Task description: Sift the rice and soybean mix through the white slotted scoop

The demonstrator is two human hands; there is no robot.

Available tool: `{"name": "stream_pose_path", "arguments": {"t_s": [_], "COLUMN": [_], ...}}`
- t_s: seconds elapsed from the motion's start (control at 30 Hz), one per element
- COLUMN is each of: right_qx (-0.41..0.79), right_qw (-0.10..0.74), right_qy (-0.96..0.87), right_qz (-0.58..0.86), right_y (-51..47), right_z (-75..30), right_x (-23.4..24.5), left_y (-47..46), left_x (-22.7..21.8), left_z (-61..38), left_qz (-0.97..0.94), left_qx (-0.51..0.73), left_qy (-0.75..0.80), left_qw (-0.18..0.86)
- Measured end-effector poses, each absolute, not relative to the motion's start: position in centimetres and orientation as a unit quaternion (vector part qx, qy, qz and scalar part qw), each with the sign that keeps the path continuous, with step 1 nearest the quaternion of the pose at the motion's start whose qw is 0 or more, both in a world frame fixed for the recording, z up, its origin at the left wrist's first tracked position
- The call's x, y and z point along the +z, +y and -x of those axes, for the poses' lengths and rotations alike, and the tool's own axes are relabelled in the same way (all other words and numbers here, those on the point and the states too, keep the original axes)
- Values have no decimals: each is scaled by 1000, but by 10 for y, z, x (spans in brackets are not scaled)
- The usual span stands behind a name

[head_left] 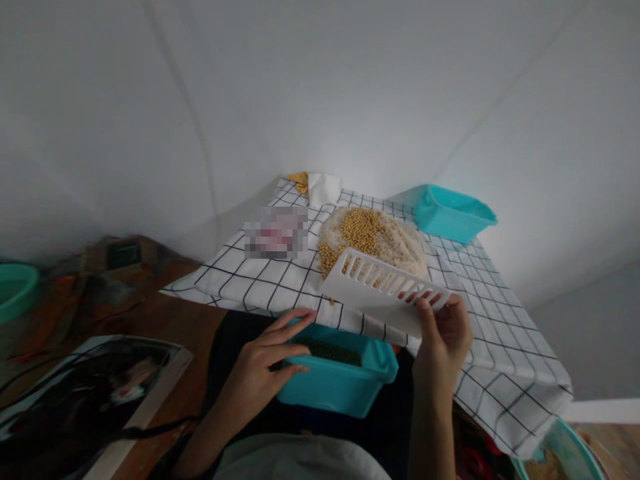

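My right hand [447,327] grips the right end of a white slotted plastic panel [375,300], thumb on its near side. The panel is tilted, with its slotted edge away from me, in front of a pile of yellow soybeans [361,227] and pale rice-like grains [405,240]. Several loose beans lie by its left end. My left hand [267,357] is open, fingers spread at the left rim of a teal bin [330,387] on my lap. Small dark green grains [333,351] lie inside this bin, just below the table's front edge. Whether the left fingers press on the rim, I cannot tell.
The checked tablecloth [250,280] hangs over the front edge. A second teal bin [450,213] stands back right; a white cloth or paper [323,189] lies at the back left. A blurred-out item [277,232] lies left of the pile. A teal tub [563,453] stands below, right.
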State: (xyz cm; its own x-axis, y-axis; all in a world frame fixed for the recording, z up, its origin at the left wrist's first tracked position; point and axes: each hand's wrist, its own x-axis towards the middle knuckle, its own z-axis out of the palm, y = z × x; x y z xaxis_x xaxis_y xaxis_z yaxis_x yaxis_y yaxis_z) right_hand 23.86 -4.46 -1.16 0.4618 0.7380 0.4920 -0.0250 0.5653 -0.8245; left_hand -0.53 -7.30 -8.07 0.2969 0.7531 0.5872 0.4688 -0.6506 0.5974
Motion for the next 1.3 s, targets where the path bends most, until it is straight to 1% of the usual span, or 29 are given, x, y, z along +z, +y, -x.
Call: {"name": "stream_pose_path", "arguments": {"t_s": [0.2,0.6,0.77,1.07,1.3], "right_qx": [220,239,226,250,236], "right_qw": [767,747,768,742,760], "right_qy": [-448,-459,-449,-466,-452], "right_qz": [403,417,397,412,404], "right_y": [-43,-43,-42,-44,-41], "right_z": [-236,-235,-234,-233,-232], "right_x": [-10,-12,-13,-10,-12], "left_y": [-73,-72,-73,-72,-73], "left_x": [-82,-80,-78,-80,-80], "left_z": [5,6,6,5,5], "left_qz": [-788,-785,-789,-785,-786], "left_qx": [454,455,450,450,453], "left_qy": [383,385,383,391,387], "left_qw": [160,169,167,168,166]}}
